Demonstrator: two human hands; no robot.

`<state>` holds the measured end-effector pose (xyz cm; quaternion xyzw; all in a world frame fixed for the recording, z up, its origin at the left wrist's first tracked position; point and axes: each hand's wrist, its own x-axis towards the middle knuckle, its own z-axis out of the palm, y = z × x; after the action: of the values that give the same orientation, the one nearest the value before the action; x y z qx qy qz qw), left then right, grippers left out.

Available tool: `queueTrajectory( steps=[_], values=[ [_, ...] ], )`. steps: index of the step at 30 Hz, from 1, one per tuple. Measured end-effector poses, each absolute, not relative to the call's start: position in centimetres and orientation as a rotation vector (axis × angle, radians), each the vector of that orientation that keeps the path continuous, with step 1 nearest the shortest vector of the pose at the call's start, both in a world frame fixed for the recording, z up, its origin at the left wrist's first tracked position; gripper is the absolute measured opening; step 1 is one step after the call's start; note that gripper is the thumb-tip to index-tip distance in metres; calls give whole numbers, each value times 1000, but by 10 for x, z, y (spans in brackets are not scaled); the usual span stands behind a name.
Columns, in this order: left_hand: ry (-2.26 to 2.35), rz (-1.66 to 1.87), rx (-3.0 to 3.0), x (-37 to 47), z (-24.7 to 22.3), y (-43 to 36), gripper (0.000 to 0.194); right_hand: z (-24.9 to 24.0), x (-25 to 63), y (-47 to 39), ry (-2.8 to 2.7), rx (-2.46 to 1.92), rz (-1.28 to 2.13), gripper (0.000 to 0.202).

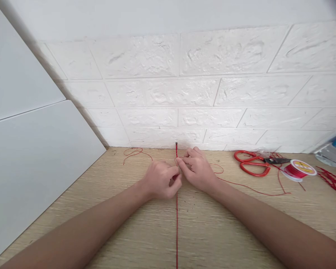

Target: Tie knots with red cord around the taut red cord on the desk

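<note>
A red cord [177, 228] runs straight down the middle of the table toward me. Its far end, twisted or knotted, is fixed at a small dark peg [176, 143] by the wall. Over this cord my left hand [164, 180] is closed, fingers curled in a pinch. My right hand [196, 168] sits just beyond and to the right, thumb and forefinger pinched on thin red thread near the knotted part. Loose thread loops [134, 151] lie left of my hands, and another thread trails out to the right. The exact crossing between the fingertips is hidden.
To the right lie red-handled scissors [254, 168], a spool of red thread [296, 170] and several braided red cords [332, 181]. A clear plastic bottle [334, 149] rests by the white brick-patterned wall [198, 93]. A white panel [44, 157] borders the left side.
</note>
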<state>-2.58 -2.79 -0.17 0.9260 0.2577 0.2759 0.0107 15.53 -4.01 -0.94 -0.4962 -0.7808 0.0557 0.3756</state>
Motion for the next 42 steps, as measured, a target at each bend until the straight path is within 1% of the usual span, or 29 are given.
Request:
queueTrajectory(
  steps=[3,7,11,14,18,23,26,27,30,33,35,37,42],
  values=[
    [667,821,2921,-26,0,-29,22,-8,156,-40,-2013,-1256,243,39],
    [604,821,2900,-26,1,-28,24,-7,157,-39,-2057,-1227,318,30],
    [641,871,2820,-28,1,-25,26,-9,157,-38,-2049,-1209,292,28],
    [695,912,2731,-30,1,-23,23,-9,157,-37,-2036,-1226,248,26],
    [653,909,2685,-32,1,-23,19,-9,155,-38,-2085,-1297,214,33],
    [616,1025,2646,-32,4,-28,21,-8,154,-41,-2175,-1335,290,43],
    [542,1103,2658,-30,4,-31,11,-7,154,-42,-2214,-1296,338,45],
    [524,1118,2663,-29,3,-32,9,-7,155,-42,-2230,-1272,371,44],
    [509,1141,2663,-26,-2,-33,18,-8,156,-42,-2265,-1180,487,33],
    [498,1163,2659,-24,-4,-34,20,-10,157,-41,-2262,-1088,550,22],
    [496,1188,2651,-24,-3,-34,20,-12,158,-41,-2244,-1068,570,21],
    [502,1236,2640,-23,-1,-34,20,-12,159,-40,-2213,-1091,605,25],
    [430,1331,2739,-23,3,-36,20,-7,161,-41,-2000,-1158,814,47]
  ],
)
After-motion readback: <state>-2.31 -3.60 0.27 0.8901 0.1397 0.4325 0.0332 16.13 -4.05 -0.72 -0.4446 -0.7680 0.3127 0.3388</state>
